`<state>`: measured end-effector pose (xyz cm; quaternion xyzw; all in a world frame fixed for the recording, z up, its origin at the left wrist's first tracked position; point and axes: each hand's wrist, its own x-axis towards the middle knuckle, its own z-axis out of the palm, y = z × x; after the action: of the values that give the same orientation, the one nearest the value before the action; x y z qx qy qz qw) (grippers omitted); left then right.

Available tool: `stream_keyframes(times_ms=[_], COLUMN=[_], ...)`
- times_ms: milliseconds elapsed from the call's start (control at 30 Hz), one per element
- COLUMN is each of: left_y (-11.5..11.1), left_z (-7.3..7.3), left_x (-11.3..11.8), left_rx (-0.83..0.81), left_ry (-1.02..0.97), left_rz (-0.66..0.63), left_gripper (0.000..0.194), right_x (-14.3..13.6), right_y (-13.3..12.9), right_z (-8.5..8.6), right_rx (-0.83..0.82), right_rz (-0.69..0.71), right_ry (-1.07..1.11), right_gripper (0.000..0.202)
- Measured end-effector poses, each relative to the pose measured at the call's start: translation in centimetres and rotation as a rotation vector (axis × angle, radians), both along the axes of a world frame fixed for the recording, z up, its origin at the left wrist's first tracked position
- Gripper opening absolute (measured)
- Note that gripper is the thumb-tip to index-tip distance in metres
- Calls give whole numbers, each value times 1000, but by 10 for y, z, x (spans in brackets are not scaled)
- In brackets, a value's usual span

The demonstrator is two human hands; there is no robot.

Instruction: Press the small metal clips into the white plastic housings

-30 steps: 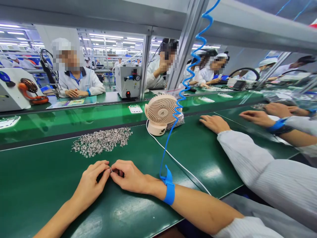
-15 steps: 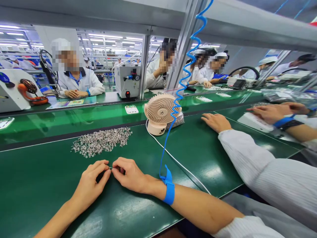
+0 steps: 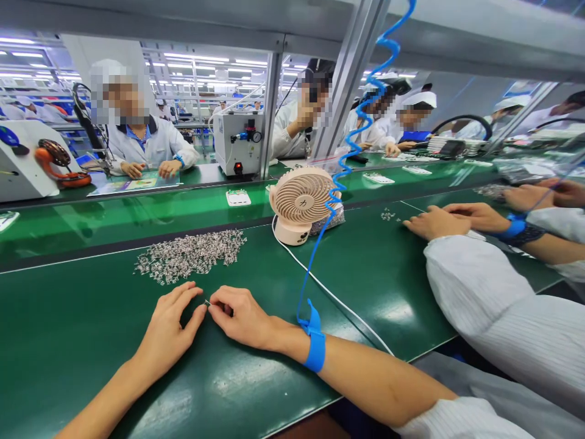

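My right hand [image 3: 242, 317] pinches a small shiny metal piece [image 3: 207, 302] between thumb and fingertips. The piece is thin and too small to make out in detail. Facing it from the left, my left hand [image 3: 169, 326] has its thumb and index finger apart, close to the piece's free end. A blue strap [image 3: 315, 347] circles my right wrist, with a coiled blue cord running up from it. Beyond both hands a heap of small metal parts [image 3: 192, 253] lies on the green work surface [image 3: 82, 317].
A beige fan [image 3: 301, 198] stands behind my right hand, its white cable [image 3: 329, 296] crossing the surface. A bag of parts [image 3: 331, 219] sits beside it. To the right are a co-worker's hands [image 3: 439, 222] near a few loose parts [image 3: 388, 214]. A white-framed board [image 3: 238, 197] lies beyond.
My left fingertips have parted from the metal piece, which stays in my right hand. The co-worker's hand at right has drawn back rightward, and a few loose parts now show there.
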<state>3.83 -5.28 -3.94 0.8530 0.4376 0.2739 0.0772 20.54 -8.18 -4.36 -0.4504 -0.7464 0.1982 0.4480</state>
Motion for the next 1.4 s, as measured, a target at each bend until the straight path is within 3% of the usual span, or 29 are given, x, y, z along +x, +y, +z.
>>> stream_keyframes(times_ms=[100,267,467,700,1000,1167,1267,1400], left_y=[3,5,9,8,-4,-6,-6,-7], left_z=[-3,-3,-1,1,1,1,0,-2], left_x=[-1,-4,-6,-3,1,4,5,5], left_rx=[12,-131,-188,-179,35,34,18,-12], left_ry=[115,367,453,419,177,131,116,95], left_rz=[47,122,191,185,-56,-93,-96,-106], left_gripper=[48,58,64,62,27,26,24,23], right_x=[0,0,1,3,3,4,7,13], right_y=[0,1,0,-1,-1,1,16,60], right_z=[0,-2,0,2,2,-1,-1,4], right_rx=[-10,-9,-13,-31,-42,-26,33,-3], right_rz=[-7,3,18,15,26,4,-103,-251], right_ry=[1,15,14,8,-47,-93,-194,-383], right_gripper=[14,16,17,17,18,15,22,41])
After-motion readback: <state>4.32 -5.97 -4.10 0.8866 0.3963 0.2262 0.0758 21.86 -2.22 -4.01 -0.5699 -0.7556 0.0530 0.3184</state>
